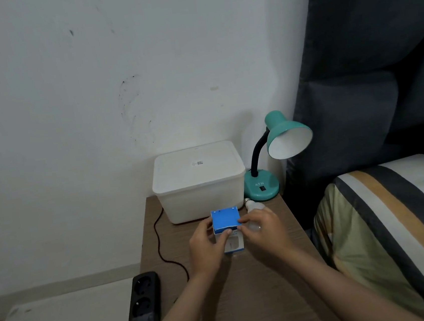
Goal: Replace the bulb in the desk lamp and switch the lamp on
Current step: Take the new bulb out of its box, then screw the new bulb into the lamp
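Observation:
A teal desk lamp [278, 150] stands at the back right of the wooden bedside table [259, 299], its shade tilted toward the bed and no bulb visible inside. A white bulb [253, 205] lies on the table in front of the lamp base, partly behind my right hand. A small bulb box [225, 220] with a blue top stands upright at the table's middle. My left hand [205, 247] grips its left side. My right hand [262, 229] pinches the blue top's right edge.
A white lidded plastic box [198, 180] sits behind the bulb box against the wall. A black cord [162, 246] runs over the table's left edge. A black power strip [142, 308] lies on a white surface at lower left. A bed with a striped pillow [395, 219] borders the right.

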Demonstrator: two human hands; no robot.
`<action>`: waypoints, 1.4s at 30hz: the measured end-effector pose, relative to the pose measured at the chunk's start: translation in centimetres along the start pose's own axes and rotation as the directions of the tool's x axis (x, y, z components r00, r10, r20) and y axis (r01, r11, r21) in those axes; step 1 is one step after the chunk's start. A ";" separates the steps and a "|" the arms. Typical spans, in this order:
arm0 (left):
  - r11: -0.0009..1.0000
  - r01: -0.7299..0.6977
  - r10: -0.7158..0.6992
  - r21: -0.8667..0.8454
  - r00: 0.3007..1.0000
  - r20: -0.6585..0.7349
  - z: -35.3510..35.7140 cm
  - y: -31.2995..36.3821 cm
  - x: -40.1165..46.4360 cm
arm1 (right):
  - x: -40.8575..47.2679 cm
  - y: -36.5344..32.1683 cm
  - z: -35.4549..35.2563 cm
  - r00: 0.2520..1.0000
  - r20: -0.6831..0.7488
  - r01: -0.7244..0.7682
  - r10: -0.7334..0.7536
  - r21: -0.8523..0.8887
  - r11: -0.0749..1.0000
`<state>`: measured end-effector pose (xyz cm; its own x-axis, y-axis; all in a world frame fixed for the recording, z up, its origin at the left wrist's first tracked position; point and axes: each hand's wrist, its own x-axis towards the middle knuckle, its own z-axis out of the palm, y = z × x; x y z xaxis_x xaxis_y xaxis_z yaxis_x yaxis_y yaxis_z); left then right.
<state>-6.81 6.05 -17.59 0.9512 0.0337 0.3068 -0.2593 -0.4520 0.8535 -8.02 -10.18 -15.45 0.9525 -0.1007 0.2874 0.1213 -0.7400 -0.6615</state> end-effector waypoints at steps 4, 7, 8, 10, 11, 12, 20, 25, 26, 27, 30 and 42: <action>0.999 -0.018 0.018 0.036 1.000 0.013 0.2 -0.2 -0.1 | -0.4 -0.1 0.2 1.000 -0.006 0.000 0.000 -0.021 1.000; 0.996 -0.022 0.020 0.090 1.000 0.015 0.3 -0.6 0.0 | -0.7 -0.3 0.2 1.000 0.014 -0.007 0.007 -0.043 0.999; 0.995 -0.023 0.021 0.099 1.000 0.013 0.4 -0.7 0.0 | -0.8 -0.3 0.2 1.000 0.019 -0.011 0.011 -0.047 0.999; 0.993 -0.026 0.025 0.114 1.000 0.009 0.5 -0.7 0.2 | -0.9 -0.4 0.1 0.999 0.019 -0.030 0.031 -0.038 0.999; 0.993 -0.026 0.026 0.118 1.000 0.007 0.6 -0.7 0.4 | -0.9 -0.4 0.0 0.999 0.013 -0.045 0.046 -0.015 0.999; 0.992 -0.028 0.028 0.124 1.000 0.003 0.7 -0.6 0.6 | -0.9 -0.5 -0.2 0.998 0.009 -0.067 0.067 0.032 0.997; 0.987 -0.007 0.007 0.162 1.000 0.002 2.3 -0.7 3.1 | -1.8 -0.4 -3.7 0.869 0.261 -0.486 0.420 0.605 0.630; 0.971 -0.013 0.005 0.239 0.999 0.035 2.8 -0.8 3.6 | -1.9 0.6 -5.2 0.851 0.219 -0.471 0.478 0.722 0.507; 0.964 -0.015 0.006 0.264 0.999 0.036 2.8 -0.8 3.6 | -1.9 0.8 -5.5 0.854 0.212 -0.459 0.475 0.735 0.498; 0.959 -0.019 0.011 0.284 1.000 0.030 2.8 -0.7 3.6 | -1.9 0.8 -5.9 0.857 0.208 -0.450 0.472 0.747 0.488; 0.949 -0.019 0.016 0.316 1.000 0.011 2.9 -0.1 3.7 | -1.5 1.1 -7.2 0.883 0.123 -0.381 0.452 0.750 0.540; 0.899 -0.421 0.419 0.121 0.907 0.045 5.1 11.1 7.9 | 2.1 2.3 -10.7 0.826 -0.416 0.003 0.380 0.678 0.735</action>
<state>-1.35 -3.23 -7.90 0.7618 -0.1988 0.6165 -0.6132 -0.5282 0.5874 -8.73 -19.25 -8.94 0.7166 -0.6414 0.2742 0.2815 -0.0938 -0.9550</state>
